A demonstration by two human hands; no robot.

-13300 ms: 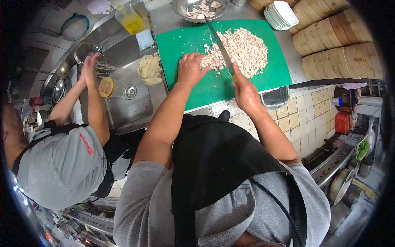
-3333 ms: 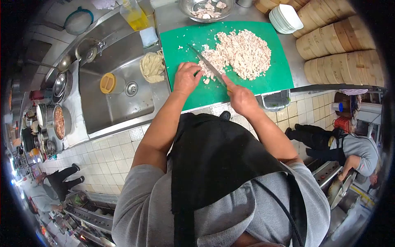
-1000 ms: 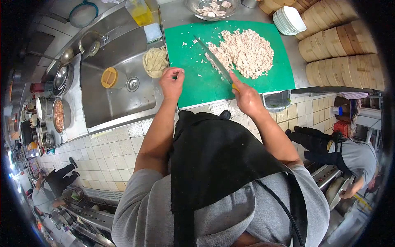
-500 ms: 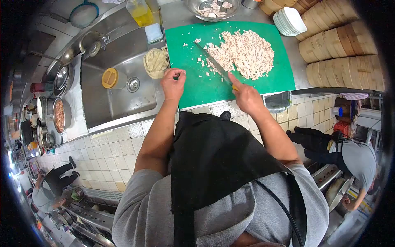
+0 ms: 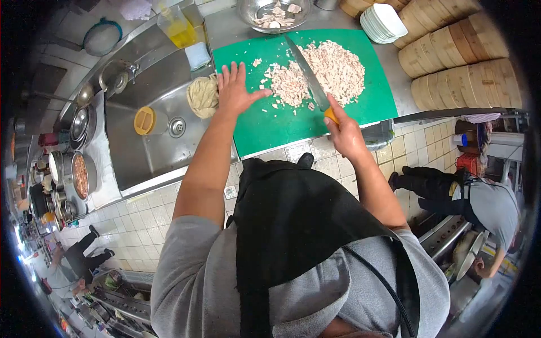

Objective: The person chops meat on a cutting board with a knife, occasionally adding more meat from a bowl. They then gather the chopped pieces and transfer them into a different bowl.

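My right hand [image 5: 345,134] grips the yellow handle of a long kitchen knife [image 5: 311,78]. Its blade points away from me and lies between two heaps of finely chopped pale meat on the green cutting board [image 5: 270,129]. The bigger meat heap [image 5: 339,70] is to the right of the blade, the smaller heap [image 5: 288,84] to the left. With fingers spread, my left hand [image 5: 234,93] is over the board's left edge, its thumb close to the small heap and its fingertips beside a crumpled beige cloth [image 5: 202,97]. Loose meat bits lie around the heaps.
Left of the board is a steel sink [image 5: 163,158] with a yellow-lidded container [image 5: 147,120]. Behind stands a metal bowl [image 5: 256,21] with larger meat pieces. Stacked white plates [image 5: 389,22] and bamboo steamers [image 5: 468,84] fill the right. Another person [image 5: 490,203] works behind at the right.
My left hand has opened from a pinch and reached forward over the board. The knife has swung to point more straight ahead, and the chopped meat is now split into two heaps.
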